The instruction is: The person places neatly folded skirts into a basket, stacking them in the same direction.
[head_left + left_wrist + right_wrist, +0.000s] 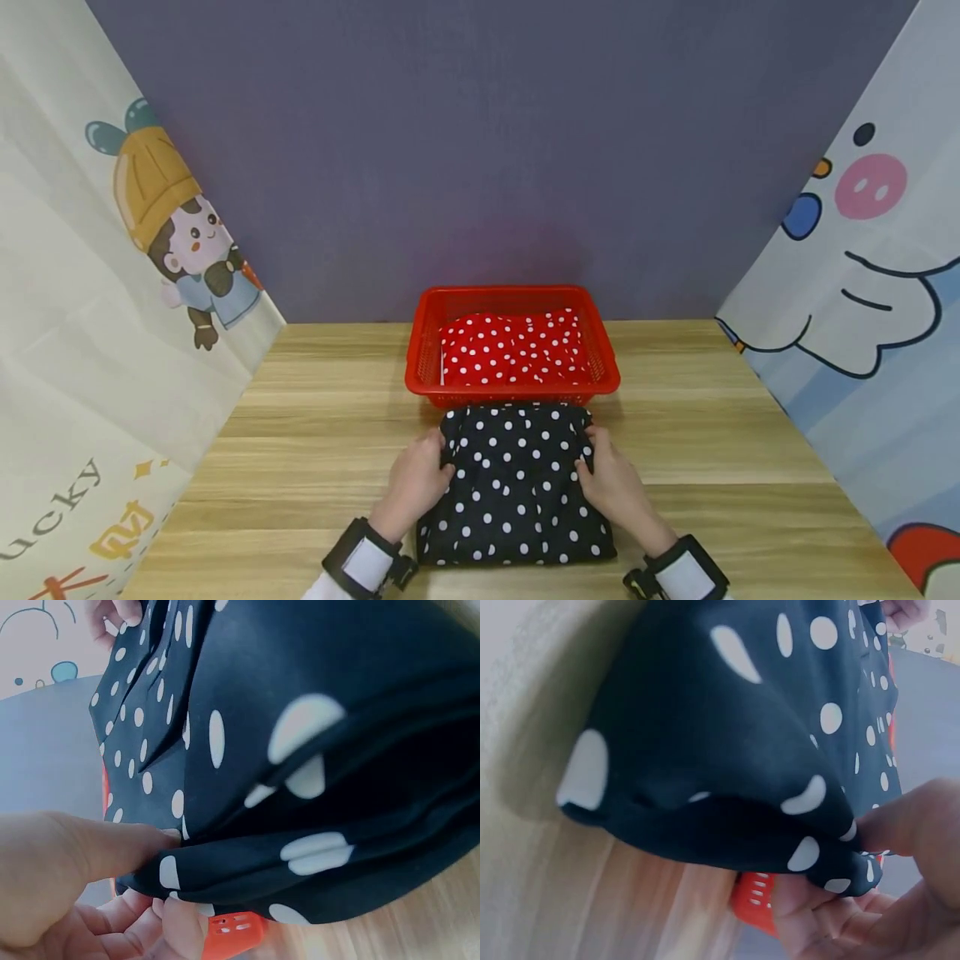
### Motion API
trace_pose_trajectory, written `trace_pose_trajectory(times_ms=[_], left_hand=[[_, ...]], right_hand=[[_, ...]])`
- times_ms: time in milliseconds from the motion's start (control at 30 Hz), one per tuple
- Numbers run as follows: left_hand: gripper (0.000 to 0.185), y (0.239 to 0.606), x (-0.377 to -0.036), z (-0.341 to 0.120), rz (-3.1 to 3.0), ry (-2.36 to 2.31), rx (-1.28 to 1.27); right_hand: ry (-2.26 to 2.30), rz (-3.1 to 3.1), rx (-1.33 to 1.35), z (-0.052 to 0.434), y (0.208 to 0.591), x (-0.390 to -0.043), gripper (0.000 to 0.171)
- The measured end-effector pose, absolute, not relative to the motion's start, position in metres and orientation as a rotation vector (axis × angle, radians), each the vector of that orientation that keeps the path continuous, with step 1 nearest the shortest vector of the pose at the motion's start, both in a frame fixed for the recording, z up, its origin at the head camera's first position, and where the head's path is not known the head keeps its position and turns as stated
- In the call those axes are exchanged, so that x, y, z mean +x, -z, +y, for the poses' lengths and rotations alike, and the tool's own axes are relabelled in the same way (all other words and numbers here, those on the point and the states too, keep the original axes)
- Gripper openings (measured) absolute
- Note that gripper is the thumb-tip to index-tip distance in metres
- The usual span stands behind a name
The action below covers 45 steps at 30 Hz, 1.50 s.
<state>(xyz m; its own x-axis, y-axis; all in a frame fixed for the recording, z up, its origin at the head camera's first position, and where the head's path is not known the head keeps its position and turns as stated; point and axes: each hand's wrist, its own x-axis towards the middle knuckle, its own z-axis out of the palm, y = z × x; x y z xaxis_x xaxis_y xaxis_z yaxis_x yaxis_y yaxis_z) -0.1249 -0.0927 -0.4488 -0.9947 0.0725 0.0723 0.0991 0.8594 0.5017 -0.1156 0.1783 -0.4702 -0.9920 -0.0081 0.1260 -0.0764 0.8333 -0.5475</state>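
A folded black cloth with white dots (513,483) lies on the wooden table (315,433) just in front of a red basket (512,383). My left hand (416,483) grips its left edge, thumb on top and fingers underneath (161,919). My right hand (611,479) pinches the right edge the same way (840,907). In both wrist views the black cloth (315,750) (727,750) is lifted a little off the wood at the held edges. A red cloth with white dots (513,348) lies inside the basket.
A grey back wall (480,150) stands behind the basket. Cartoon-printed curtains close in the left side (112,275) and the right side (862,275). Bare table top stretches to either side of the basket and cloth.
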Motion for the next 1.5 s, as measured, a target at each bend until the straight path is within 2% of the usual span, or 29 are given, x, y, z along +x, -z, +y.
trace_pose_trajectory(times_ms=[600, 1500], left_hand=[[0.028, 0.428, -0.113, -0.092, -2.802, 0.778, -0.169], [0.026, 0.394, -0.154, -0.091, -2.722, 0.737, -0.228]], right_hand=[[-0.886, -2.838, 0.075, 0.179, 0.446, -0.11, 0.053], [-0.87, -2.739, 0.174, 0.179, 0.415, -0.154, 0.052]])
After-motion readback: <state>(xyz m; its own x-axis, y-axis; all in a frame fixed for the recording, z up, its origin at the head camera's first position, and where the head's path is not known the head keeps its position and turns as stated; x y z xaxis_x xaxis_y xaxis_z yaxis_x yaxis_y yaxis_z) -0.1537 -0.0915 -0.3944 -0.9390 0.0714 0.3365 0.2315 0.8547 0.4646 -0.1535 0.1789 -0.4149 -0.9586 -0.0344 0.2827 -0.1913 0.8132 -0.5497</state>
